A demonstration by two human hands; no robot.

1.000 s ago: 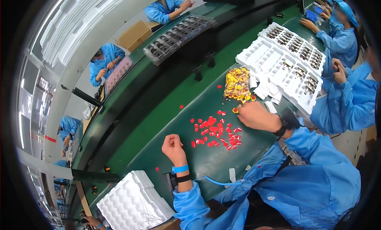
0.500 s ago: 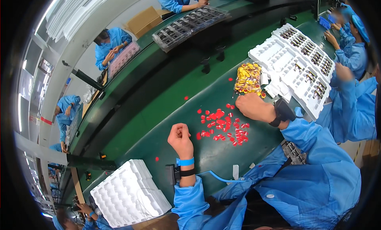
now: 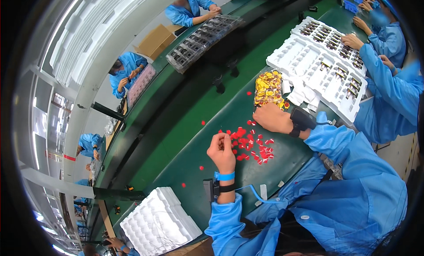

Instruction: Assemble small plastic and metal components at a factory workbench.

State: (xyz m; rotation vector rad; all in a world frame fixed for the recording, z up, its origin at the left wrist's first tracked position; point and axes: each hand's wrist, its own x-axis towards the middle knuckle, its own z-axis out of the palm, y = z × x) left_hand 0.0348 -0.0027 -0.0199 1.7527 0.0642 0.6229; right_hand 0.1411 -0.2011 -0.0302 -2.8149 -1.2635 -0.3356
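Note:
Many small red pieces, some with white edges, lie scattered on the dark green table. At the left edge of this pile is my left hand, its fingers curled in toward the thumb; whatever is between them is too small to make out. My right hand rests at the pile's far side, back up, with bent fingers and hidden fingertips. Just beyond it sits a clear bag of yellow and red pieces. White paper scraps lie beside the bag.
White moulded trays holding small dark parts stand at the right, where a co-worker's hand reaches in. A stack of white trays stands at lower left. Across the green conveyor, co-workers sit by a clear tray and a pink tray.
My left hand has moved right, up against the red pieces. My right hand stays near the bag. The view has shifted, and a co-worker's hand now reaches onto the white tray.

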